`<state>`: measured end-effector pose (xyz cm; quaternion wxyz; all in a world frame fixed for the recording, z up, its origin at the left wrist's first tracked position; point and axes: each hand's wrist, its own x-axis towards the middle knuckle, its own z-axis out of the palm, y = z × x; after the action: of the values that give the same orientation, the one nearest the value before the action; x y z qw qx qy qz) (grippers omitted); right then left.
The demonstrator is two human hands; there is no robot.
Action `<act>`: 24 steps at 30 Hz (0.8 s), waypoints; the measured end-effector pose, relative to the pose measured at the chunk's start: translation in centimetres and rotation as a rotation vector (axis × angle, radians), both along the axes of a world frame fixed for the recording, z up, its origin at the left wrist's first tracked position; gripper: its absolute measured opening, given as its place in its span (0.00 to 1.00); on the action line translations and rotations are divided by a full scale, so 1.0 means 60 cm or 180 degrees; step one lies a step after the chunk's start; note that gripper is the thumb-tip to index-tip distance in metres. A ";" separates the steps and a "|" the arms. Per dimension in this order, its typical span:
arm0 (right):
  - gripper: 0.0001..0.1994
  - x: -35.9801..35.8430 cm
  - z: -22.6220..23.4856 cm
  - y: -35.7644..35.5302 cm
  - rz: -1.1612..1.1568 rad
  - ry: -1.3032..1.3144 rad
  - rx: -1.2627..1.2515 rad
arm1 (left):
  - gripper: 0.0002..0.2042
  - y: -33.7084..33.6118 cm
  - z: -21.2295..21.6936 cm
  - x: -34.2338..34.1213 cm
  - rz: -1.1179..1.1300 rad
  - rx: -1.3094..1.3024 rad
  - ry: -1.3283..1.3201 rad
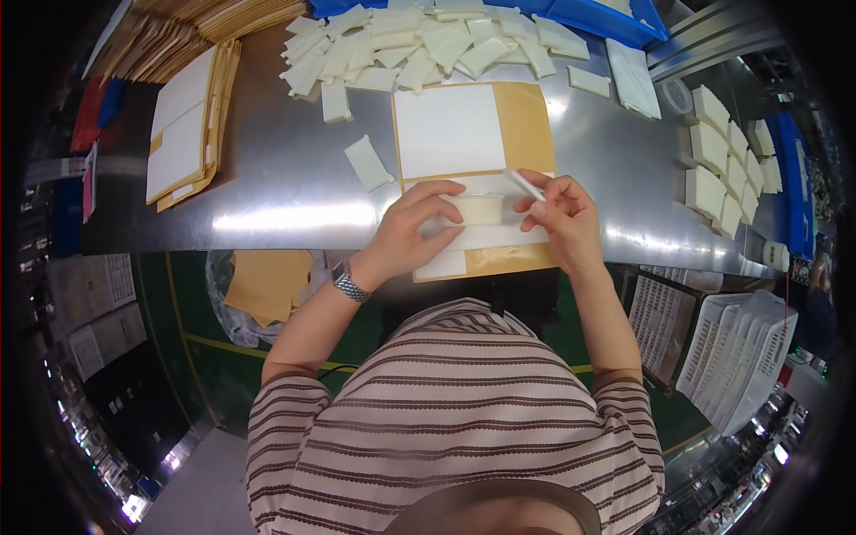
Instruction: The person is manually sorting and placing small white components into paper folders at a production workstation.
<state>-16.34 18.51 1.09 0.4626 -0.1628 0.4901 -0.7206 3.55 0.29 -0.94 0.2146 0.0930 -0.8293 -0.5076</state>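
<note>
My left hand (422, 221) is curled around the left end of a cream-white rectangular block (481, 210), thumb on the near side and fingers on the far side. Pinched between the fingers of my right hand (566, 214) is a thin white flat piece (524, 185), tilted just to the right of the block. Both hands are over a brown sheet with white paper on it (450, 134) at the table's front edge. A single white flat piece (368, 163) lies on the metal table left of that sheet.
A heap of white flat pieces (419, 45) spreads across the far side, before a blue bin (571, 11). Brown envelopes or folders (185, 125) are stacked at left. Rows of cream blocks (713, 156) stand at right. White crates (736, 352) sit below the table's right end.
</note>
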 end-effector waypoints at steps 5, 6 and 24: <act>0.15 0.023 -0.024 0.004 -0.0029 0.1308 -0.0256 | 0.11 -0.005 -0.003 0.000 -0.0053 0.0024 -0.0026; 0.16 0.029 -0.024 0.002 -0.0008 0.1660 -0.0319 | 0.13 -0.006 -0.005 0.000 -0.0093 -0.0001 0.0015; 0.19 0.050 -0.028 -0.035 0.0356 0.3569 -0.0115 | 0.28 -0.003 -0.006 0.006 0.0043 0.0248 -0.0385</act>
<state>-13.32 16.41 -0.57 0.1660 -0.5545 0.6392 -0.5064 3.94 0.14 -1.27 0.1637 0.1374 -0.8197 -0.5315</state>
